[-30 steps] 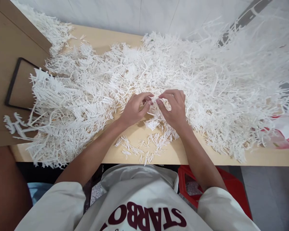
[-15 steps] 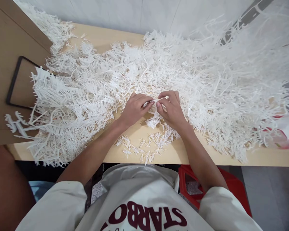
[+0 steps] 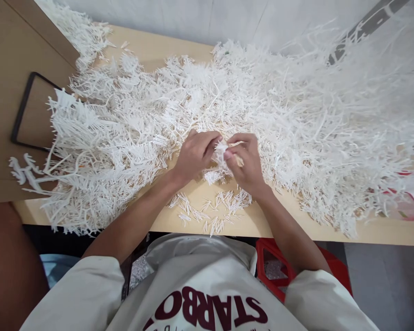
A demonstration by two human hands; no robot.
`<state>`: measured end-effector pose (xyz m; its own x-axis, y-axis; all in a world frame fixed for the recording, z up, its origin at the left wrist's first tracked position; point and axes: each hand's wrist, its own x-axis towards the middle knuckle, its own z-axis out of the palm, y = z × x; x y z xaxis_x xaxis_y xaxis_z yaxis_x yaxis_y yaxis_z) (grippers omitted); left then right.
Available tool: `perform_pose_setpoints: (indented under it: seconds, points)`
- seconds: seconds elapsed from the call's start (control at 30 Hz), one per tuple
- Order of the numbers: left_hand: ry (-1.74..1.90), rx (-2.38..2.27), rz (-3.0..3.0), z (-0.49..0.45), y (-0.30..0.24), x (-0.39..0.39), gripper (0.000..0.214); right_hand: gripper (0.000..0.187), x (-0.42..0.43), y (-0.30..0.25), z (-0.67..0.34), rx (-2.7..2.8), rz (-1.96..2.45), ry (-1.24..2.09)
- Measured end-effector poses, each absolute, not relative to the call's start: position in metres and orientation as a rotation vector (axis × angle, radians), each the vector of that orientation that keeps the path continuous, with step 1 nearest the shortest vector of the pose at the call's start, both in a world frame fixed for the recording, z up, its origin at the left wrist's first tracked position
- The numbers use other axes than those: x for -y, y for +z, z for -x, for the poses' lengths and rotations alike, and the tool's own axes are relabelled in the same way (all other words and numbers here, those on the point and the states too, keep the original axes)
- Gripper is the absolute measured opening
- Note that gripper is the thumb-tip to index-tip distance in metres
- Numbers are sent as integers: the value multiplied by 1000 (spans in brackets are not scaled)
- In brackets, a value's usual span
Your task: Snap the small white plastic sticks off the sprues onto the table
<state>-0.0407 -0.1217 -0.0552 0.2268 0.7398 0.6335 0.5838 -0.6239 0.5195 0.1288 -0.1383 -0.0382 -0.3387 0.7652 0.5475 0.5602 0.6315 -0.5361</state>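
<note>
My right hand is closed, its thumb and fingers pinching a small white branching sprig that looks like plastic. From the other side, my left hand has its thumb and forefinger curled together at the sprig's edge; its fingertips are partly hidden. Beneath both hands lies a small clump of white sprigs. Nearer to me, several loose white sprigs are scattered on the tan tabletop. A large tangled heap of white branching pieces surrounds the hands at the back and on both sides.
At the left stands a brown cardboard panel with a black rectangular loop. A pale wall rises behind the table. To the right lies a clear and pink plastic bag. Below the edge is a red stool.
My right hand has turned and closed further around the sprig, and its fingers are blurred. My left fingertips have drawn slightly apart from the right ones. The view has shifted a little.
</note>
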Motion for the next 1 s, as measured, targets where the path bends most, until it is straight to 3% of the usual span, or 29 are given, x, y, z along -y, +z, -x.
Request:
perform_pose_setpoints:
  seconds: [0.33, 0.7, 1.0]
  points:
    - [1197, -1241, -2488, 36, -56, 120, 27, 24, 136, -34, -134, 1880, 1314, 492]
    - [1257, -1219, -2507, 35, -58, 117, 32, 18, 137, -38, -135, 2094, 1217, 131]
    - [1268, -1202, -2509, 30, -56, 122, 36, 19, 137, -28, -133, 2029, 1210, 311]
